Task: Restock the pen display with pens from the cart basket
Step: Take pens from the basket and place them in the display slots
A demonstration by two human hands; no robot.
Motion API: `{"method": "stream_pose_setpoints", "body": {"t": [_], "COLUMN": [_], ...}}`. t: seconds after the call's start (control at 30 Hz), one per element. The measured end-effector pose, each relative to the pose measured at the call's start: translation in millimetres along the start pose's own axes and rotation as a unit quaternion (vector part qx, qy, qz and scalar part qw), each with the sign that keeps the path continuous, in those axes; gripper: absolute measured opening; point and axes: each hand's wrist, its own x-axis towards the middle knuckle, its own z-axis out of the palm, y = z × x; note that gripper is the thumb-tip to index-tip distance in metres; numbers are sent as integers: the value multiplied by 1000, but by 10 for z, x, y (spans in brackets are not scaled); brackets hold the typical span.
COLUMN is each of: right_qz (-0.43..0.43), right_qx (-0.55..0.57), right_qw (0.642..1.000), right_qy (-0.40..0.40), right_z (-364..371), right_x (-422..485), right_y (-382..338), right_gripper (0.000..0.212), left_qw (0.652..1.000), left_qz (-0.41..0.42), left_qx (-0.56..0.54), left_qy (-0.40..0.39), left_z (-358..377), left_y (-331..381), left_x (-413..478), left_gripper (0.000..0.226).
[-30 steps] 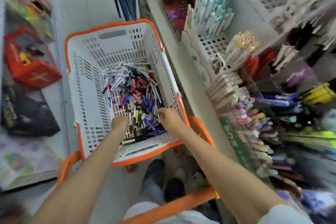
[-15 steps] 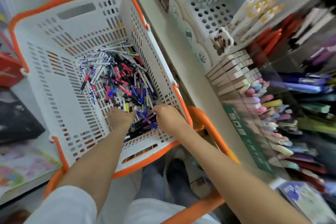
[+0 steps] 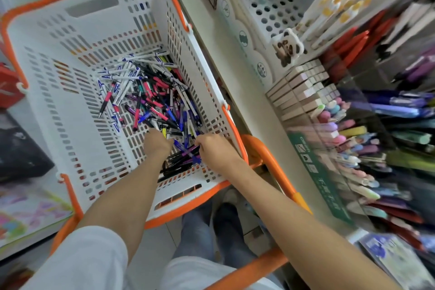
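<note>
A white cart basket (image 3: 70, 92) with an orange rim holds a loose pile of pens (image 3: 150, 92) in pink, blue, black and white. Both my hands reach down into the near end of that pile. My left hand (image 3: 157, 146) has its fingers bent down among the pens, with the fingertips hidden behind the knuckles. My right hand (image 3: 215, 151) curls its fingers and thumb round a few purple and blue pens (image 3: 191, 155) near the basket's right wall. The pen display (image 3: 353, 129) stands on the right, with rows of pastel and coloured pens.
The orange cart frame (image 3: 268, 155) runs under and right of the basket. A white holed pen rack (image 3: 270, 14) and a panda figure (image 3: 288, 46) stand at the far end of the shelf. A cream shelf edge (image 3: 226, 73) separates basket and display. Goods lie on low shelves at the left (image 3: 21, 214).
The view has tilted down and closer to the basket. Both hands stay at the near end of the pile, and the right hand has closed in on the purple pens.
</note>
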Motion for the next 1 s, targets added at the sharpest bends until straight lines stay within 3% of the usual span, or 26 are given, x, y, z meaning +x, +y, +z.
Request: {"method": "stream_pose_setpoints", "body": {"t": [0.1,0.23,0.37,0.57,0.63,0.73,0.8,0.87,0.93,1.0], "right_qz": [-5,-13,-14,-14,-13,-11,-10,-7,11,38], "right_qx": [-2,-2,2,-4,-3,8,18,46,119,242], "right_qw": [1000,1000,1000,1000,1000,1000,1000,999,992,967], "right_qy": [0,-1,-6,-9,-9,-10,-3,5,26,68], "right_z": [-2,15,4,-1,-10,-27,-55,-82,-118,-195], "right_x": [-1,-1,6,-1,0,-5,-12,-43,-75,-116], "right_y": [1,6,7,-4,-3,-8,-18,-29,-60,-165], "right_gripper": [23,23,23,24,25,27,27,27,25,19], "left_qw": [999,1000,995,955,952,936,926,903,867,808], "left_qz": [26,27,-24,-107,-104,-98,-83,-49,-11,25], "left_qx": [38,7,-81,-223,-235,-315,-361,-421,-493,-584], "left_qy": [18,9,-61,-164,-164,-121,-77,-66,-73,-76], "left_z": [3,95,47,-83,-108,-275,-436,-636,-922,-1170], "left_y": [-81,-240,-274,-484,-562,-583,-581,-555,-434,-324], "left_x": [-108,-264,-203,-236,-296,-386,-419,-524,-792,-1045], "left_gripper": [41,44,43,56,51,20,37,43,31,15]}}
